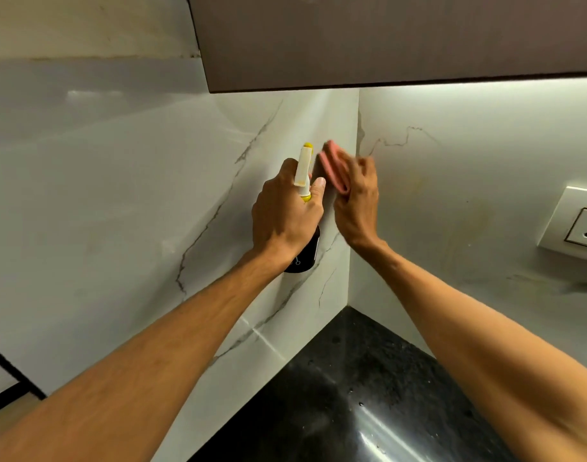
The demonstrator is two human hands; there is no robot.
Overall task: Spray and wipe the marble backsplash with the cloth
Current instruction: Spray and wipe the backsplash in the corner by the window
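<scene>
Backsplash marble, white with grey veins, covers two walls that meet in one corner seam just right of centre. Nearest, at 6 o'clock, one black speckled counter carries a few water drops and runs off the lower edge. Above it, at centre, two hands are side by side. The left hand curls its fingers round the neck of one spray bottle, thumb raised beside the white-and-yellow nozzle. The bottle's dark body is mostly hidden behind the hand, and the white marks near its base are too small to read. The right hand grips one folded pink cloth, held at the marble just left of the seam. Cloth and fingertips are blurred, so contact cannot be told. At 3 o'clock one switch plate runs off the right edge. At 12 o'clock one brown cabinet is cut off above.
</scene>
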